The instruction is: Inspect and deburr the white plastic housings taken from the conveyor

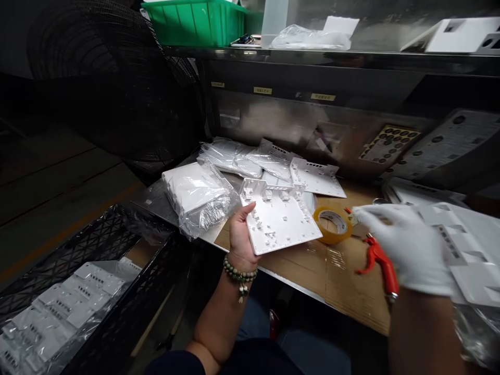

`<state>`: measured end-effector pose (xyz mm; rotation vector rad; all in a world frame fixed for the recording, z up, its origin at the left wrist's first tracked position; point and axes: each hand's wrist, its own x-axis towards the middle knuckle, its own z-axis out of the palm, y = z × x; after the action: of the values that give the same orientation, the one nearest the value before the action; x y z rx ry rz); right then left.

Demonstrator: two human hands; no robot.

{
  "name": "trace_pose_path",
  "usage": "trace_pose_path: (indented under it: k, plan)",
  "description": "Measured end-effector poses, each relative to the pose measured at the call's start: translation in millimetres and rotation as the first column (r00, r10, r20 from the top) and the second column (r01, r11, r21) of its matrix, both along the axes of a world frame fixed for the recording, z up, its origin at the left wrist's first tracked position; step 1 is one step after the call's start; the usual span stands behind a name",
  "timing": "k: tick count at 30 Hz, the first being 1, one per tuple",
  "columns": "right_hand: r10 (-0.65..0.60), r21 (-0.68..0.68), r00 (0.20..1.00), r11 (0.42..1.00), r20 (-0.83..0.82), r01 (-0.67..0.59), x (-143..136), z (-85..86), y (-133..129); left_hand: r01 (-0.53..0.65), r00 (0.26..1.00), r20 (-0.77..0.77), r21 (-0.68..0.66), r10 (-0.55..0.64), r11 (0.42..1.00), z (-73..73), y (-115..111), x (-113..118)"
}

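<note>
My left hand (242,237), bare with a beaded bracelet at the wrist, grips the left edge of a white plastic housing (285,221). The housing is tilted, its inner side with small posts and clips facing up. Over the right part of the bench, my right hand (406,245) wears a white glove and is smeared by motion; whether its fingers hold anything is unclear. Close to it lie a red air blow gun (380,263) and a roll of yellow tape (333,225). A similar white housing (317,178) rests behind the held one.
Bagged white housings (199,195) sit at the bench's left, with further bagged parts (234,156) behind. White panels (469,234) are stacked at right. A black crate (117,307) with bagged parts stands lower left. Above runs a shelf (312,56) bearing a green bin (191,23).
</note>
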<state>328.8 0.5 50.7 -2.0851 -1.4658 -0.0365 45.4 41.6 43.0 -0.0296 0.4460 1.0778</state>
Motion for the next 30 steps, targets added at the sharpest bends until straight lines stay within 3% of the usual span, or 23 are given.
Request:
trace_pose_path:
  k: [1, 3, 6, 8, 11, 15, 21, 24, 26, 30]
  plan:
    - [0.196, 0.107, 0.971, 0.977, -0.139, -0.182, -27, 0.1, -12, -0.003, 1.0, -0.011, 0.003, 0.003, 1.0, 0.5, -1, 3]
    - [0.511, 0.214, 0.814, 0.859, -0.277, -0.466, -82, -0.7, -35, -0.008, 1.0, -0.02, 0.026, 0.009, 1.0, 0.9, -4, 9]
    - [0.641, 0.274, 0.712, 0.767, -0.287, -0.58, -145, -4.5, -56, -0.005, 1.0, -0.002, 0.103, 0.005, 0.995, -0.1, -8, 16]
    - [0.657, 0.307, 0.705, 0.752, -0.268, -0.583, -163, -9.3, -60, -0.012, 1.0, -0.001, 0.135, 0.012, 0.991, -1.5, -10, 18]
    - [0.665, 0.321, 0.71, 0.742, -0.234, -0.589, -161, -17.5, -60, -0.039, 0.999, -0.018, 0.13, 0.042, 0.991, -4.2, -12, 17]
    - [0.612, 0.317, 0.759, 0.782, -0.224, -0.537, -149, -19.3, -59, -0.064, 0.998, -0.017, 0.117, 0.067, 0.991, -5.2, -12, 15]
    - [0.64, 0.328, 0.742, 0.758, -0.202, -0.564, -164, -17.9, -61, -0.043, 0.999, 0.003, 0.126, 0.043, 0.991, -3.2, -14, 21]
    - [0.601, 0.3, 0.78, 0.787, -0.174, -0.54, -147, -24.7, -59, -0.066, 0.998, -0.013, 0.144, 0.068, 0.987, -7.6, -11, 12]
    - [0.514, 0.355, 0.836, 0.831, -0.192, -0.43, -121, -28.6, -57, -0.093, 0.995, -0.02, 0.142, 0.096, 0.986, -12.3, -7, -2]
    - [0.199, 0.442, 0.962, 0.892, -0.189, -0.098, -66, -30.4, -58, -0.059, 0.998, 0.023, 0.2, 0.056, 0.978, -25.1, 0, -35]
